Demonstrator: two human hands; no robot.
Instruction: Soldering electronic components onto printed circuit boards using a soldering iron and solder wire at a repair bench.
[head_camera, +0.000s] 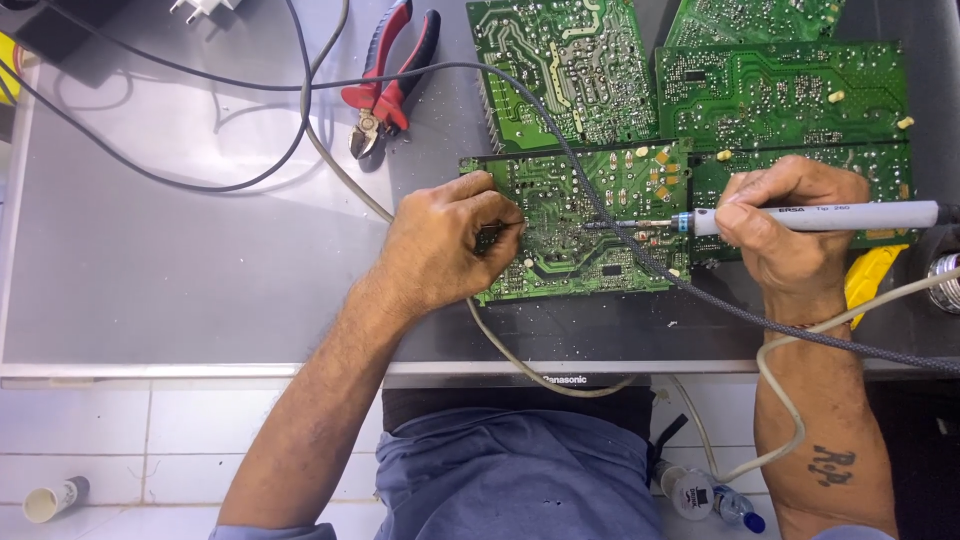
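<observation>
My right hand grips a grey soldering iron like a pen, its metal tip resting on the solder side of a green circuit board. My left hand lies on the board's left edge with its fingers curled, pinching something small and dark at the board; I cannot make out what it is. The iron's braided grey cable crosses the board and runs off to the right.
Three more green circuit boards lie behind and to the right. Red-handled cutters sit at the back, with black and beige cables looping across the grey work surface. A yellow tool lies under my right wrist.
</observation>
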